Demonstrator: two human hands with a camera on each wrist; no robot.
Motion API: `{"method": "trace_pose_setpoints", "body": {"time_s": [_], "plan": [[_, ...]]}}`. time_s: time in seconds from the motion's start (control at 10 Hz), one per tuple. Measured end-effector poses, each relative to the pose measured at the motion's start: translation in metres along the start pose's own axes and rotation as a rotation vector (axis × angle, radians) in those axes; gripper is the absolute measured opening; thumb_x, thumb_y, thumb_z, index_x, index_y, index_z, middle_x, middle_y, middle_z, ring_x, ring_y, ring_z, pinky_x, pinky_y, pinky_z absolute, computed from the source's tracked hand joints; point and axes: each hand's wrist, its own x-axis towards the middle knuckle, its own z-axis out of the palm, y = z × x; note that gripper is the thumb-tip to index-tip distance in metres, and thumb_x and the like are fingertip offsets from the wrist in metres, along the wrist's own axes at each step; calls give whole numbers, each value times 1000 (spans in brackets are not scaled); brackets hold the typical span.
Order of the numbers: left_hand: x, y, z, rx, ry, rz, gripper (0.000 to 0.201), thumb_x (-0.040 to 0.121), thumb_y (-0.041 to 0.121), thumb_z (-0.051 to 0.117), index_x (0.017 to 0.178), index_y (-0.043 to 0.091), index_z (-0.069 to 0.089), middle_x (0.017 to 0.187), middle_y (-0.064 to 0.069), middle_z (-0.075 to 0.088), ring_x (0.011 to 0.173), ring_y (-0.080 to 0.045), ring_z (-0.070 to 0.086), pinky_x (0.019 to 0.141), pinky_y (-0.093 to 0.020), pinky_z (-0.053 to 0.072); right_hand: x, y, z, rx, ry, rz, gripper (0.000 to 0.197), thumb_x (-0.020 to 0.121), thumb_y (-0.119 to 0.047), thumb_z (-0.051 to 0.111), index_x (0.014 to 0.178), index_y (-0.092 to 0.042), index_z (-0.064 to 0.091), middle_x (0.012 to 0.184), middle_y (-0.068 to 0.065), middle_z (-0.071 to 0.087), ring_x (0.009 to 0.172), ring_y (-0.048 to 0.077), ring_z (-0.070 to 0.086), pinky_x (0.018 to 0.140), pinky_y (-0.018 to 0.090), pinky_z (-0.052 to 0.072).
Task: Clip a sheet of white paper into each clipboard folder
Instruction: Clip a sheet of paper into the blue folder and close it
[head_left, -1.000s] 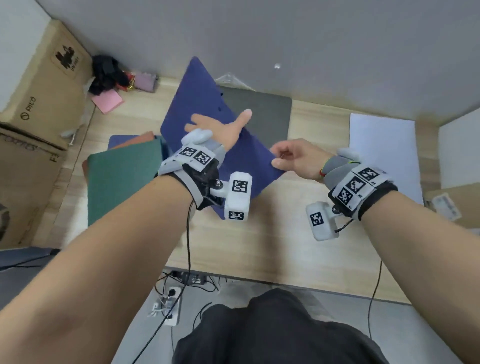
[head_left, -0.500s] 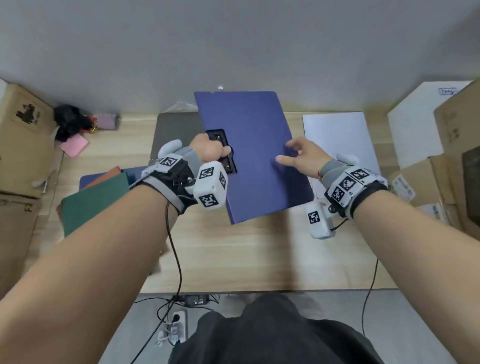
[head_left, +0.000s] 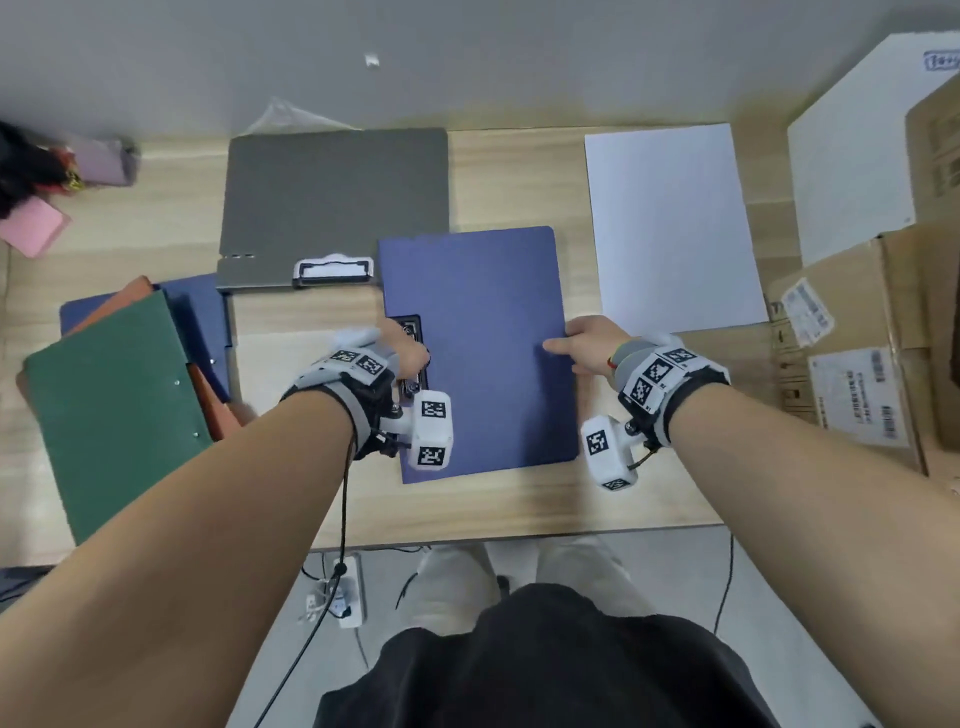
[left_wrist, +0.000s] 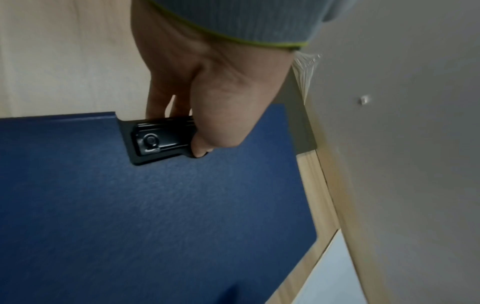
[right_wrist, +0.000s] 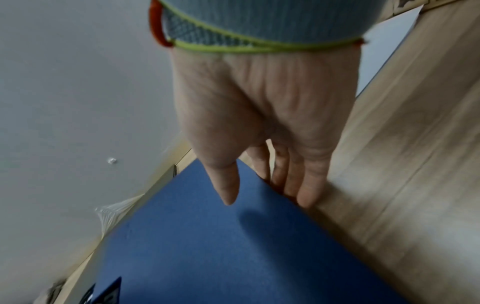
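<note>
Two folders lie apart on the desk, one blue (head_left: 483, 353) and one grey (head_left: 332, 202), and a stack at the left shows at least three more: green (head_left: 114, 410), blue (head_left: 200, 322) and orange (head_left: 117, 304). One white sheet (head_left: 670, 228) lies at the right. Two hands are in view, left (head_left: 402, 353) and right (head_left: 587, 345).

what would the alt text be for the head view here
A person's left hand grips the black clip on the left edge of a closed blue clipboard folder on a wooden desk, while the right hand holds its right edge. A grey folder lies behind, white paper to the right.
</note>
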Motion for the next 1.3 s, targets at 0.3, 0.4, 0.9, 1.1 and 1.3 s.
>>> {"method": "trace_pose_setpoints", "body": {"time_s": [0.3,0.4,0.9,1.1,1.3], "plan": [[-27,47,-13,94,275,-73,52,87,25,63,133,12,43,134,-11,49,118,-32,54,89,-37,43,6,4,-44,53,66,-28,30,86,-27,69,113,-14,65,103,5,68,92,22,67,97,41,53],[-31,90,-5,81,327,110,53,83,23,67,131,20,44,134,-7,46,119,-29,50,89,-37,43,12,2,-82,-79,227,-56,35,87,-30,67,120,-18,62,124,2,63,104,22,62,97,35,49],[-33,197,109,-105,-312,301,32,76,21,73,74,21,40,72,3,43,64,-19,41,62,-34,41,54,45,-130,-528,319,6,73,85,-29,67,146,-10,32,154,9,23,135,30,37,98,37,40],[-31,207,114,-243,-350,244,59,82,21,74,131,1,48,99,-12,53,76,-18,51,68,-32,49,62,46,-136,-445,320,78,80,84,-25,66,151,-15,22,144,15,41,125,34,49,87,33,43],[-35,216,118,-284,-343,222,79,85,27,73,149,4,33,121,-2,51,108,-24,58,99,-43,52,64,49,-131,-441,315,102,84,81,-23,68,150,-18,19,149,17,33,122,34,53,84,35,45]]}}
